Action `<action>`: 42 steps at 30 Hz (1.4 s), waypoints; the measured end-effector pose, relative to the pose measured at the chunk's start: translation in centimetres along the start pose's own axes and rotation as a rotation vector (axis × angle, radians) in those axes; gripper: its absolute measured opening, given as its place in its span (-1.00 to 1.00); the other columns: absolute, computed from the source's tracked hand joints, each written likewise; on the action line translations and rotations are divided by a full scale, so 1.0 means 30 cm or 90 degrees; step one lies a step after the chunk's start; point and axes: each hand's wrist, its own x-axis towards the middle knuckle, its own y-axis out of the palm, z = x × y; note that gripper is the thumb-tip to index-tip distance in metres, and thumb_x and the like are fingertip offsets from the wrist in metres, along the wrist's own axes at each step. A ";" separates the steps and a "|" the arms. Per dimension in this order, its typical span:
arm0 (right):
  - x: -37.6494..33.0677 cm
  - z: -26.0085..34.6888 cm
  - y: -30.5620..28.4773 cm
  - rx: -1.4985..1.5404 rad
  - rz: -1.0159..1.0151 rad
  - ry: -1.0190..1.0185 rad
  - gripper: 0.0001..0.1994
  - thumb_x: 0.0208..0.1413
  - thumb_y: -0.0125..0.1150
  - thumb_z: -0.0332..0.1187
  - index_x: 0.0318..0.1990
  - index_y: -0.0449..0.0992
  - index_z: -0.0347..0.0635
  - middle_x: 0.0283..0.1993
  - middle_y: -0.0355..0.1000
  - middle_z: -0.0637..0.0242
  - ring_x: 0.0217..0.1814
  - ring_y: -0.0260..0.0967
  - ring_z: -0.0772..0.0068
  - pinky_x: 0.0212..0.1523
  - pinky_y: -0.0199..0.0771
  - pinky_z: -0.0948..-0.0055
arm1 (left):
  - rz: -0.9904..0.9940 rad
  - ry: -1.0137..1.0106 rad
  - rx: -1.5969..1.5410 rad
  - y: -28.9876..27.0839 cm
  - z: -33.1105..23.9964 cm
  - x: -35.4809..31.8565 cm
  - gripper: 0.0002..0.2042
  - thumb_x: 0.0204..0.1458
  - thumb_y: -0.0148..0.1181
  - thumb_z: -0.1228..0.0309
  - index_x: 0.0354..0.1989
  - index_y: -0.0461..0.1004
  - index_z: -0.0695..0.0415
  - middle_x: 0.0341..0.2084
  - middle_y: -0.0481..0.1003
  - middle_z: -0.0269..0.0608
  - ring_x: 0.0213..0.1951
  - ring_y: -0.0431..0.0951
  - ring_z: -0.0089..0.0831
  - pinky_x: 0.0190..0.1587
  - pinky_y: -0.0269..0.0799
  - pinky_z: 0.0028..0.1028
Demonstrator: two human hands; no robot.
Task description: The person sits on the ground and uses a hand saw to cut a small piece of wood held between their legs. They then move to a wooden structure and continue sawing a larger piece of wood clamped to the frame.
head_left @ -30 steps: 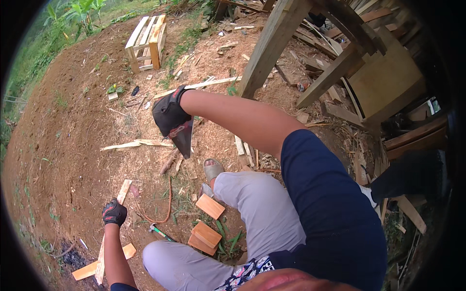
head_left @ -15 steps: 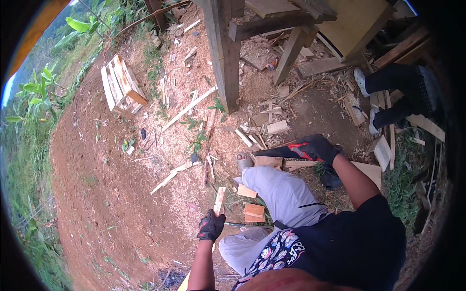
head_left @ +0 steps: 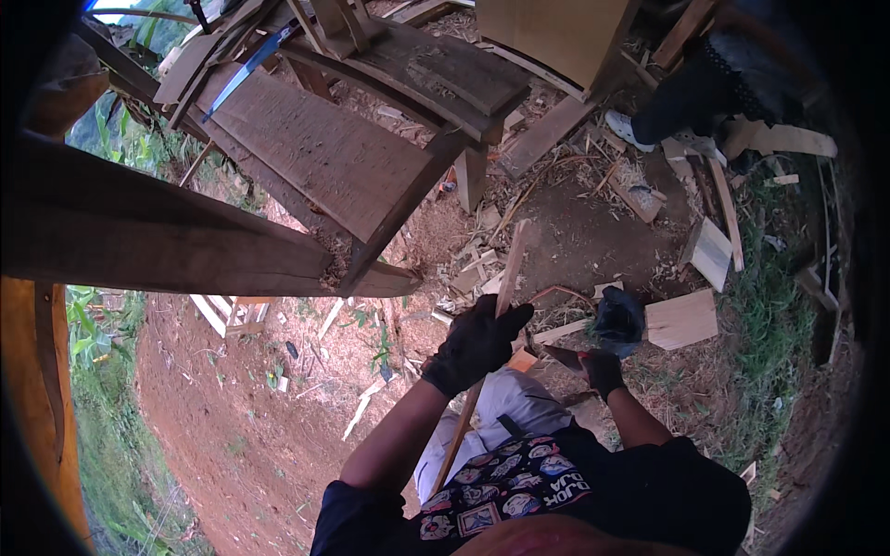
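My left hand (head_left: 476,345), in a dark glove, is raised in front of my body and wrapped round a long thin wooden strip (head_left: 512,264). The strip stands tilted, its far end past my fingers and its near end along my shirt. Lower and to the right, my right hand (head_left: 605,372), also gloved, is closed on the handle of a handsaw (head_left: 563,357). Its dark blade points left, toward a small cut wood block (head_left: 523,360) by my knee. A black plastic bag (head_left: 619,320) lies just beyond that hand.
A rough wooden workbench (head_left: 315,148) fills the upper left, with a thick beam (head_left: 158,222) jutting across. A blue strip-like blade (head_left: 243,76) lies on it. Another person's legs (head_left: 681,97) stand at upper right. Boards (head_left: 681,320) and offcuts litter the ground; a slatted crate (head_left: 227,315) sits left.
My left hand has risen and moved forward and right with the wooden strip. My right hand has lowered with the handsaw. The view has shifted, so the workbench looms larger.
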 end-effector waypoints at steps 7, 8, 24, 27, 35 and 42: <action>0.089 0.250 -0.239 0.268 -0.149 0.214 -0.79 0.21 0.40 -0.23 -0.21 0.71 -0.20 -0.31 0.62 0.18 -0.29 0.62 0.20 -0.17 0.56 0.16 | -0.270 0.746 0.496 0.006 -0.867 0.256 -0.57 0.27 0.37 0.12 0.10 0.48 0.21 -0.33 0.60 0.01 -0.27 0.70 0.04 -0.22 0.60 -0.06; 0.115 0.260 -0.278 0.296 -0.191 0.249 -0.79 0.21 0.41 -0.25 -0.16 0.72 -0.21 -0.27 0.64 0.17 -0.27 0.63 0.22 -0.16 0.57 0.18 | -0.316 0.840 0.562 -0.007 -0.944 0.309 -0.56 0.24 0.39 0.11 0.06 0.48 0.20 -0.34 0.60 0.02 -0.28 0.69 0.12 -0.24 0.60 -0.01; 0.427 0.747 -1.220 0.487 -0.355 0.365 -0.54 0.39 0.34 -0.36 0.38 0.56 -0.32 0.13 0.67 0.13 -0.06 0.63 0.40 -0.12 0.64 0.37 | -0.371 0.393 0.725 -0.360 -0.736 0.995 -0.37 0.19 0.34 -0.09 0.16 0.54 0.25 0.18 0.54 0.24 0.24 0.53 0.20 0.29 0.46 0.09; 0.424 0.880 -1.377 0.571 -0.367 0.357 -0.54 0.41 0.26 -0.42 0.43 0.52 -0.27 0.04 0.64 0.24 -0.38 0.39 0.59 -0.42 0.38 0.49 | -0.402 0.459 0.709 -0.376 -0.700 0.981 -0.30 0.16 0.37 -0.12 0.26 0.50 0.23 0.27 0.48 0.24 0.29 0.48 0.19 0.36 0.39 0.07; 0.493 1.076 -1.643 0.545 -0.402 0.255 -0.52 0.38 0.22 -0.48 0.44 0.51 -0.26 0.20 0.63 0.27 -0.45 0.35 0.64 -0.44 0.38 0.52 | -0.568 0.200 0.614 -0.376 -0.692 0.861 -0.31 0.15 0.43 -0.05 0.26 0.51 0.26 0.31 0.46 0.27 0.38 0.39 0.18 0.40 0.33 0.08; 0.768 1.070 -1.779 0.560 -0.275 0.066 -0.50 0.34 0.37 -0.41 0.41 0.53 -0.24 0.07 0.66 0.15 -0.20 0.57 0.44 -0.21 0.56 0.41 | -0.480 0.366 0.735 -0.337 -0.614 0.892 -0.41 0.11 0.45 0.06 0.21 0.51 0.18 0.18 0.51 0.13 0.23 0.47 0.17 0.29 0.37 0.10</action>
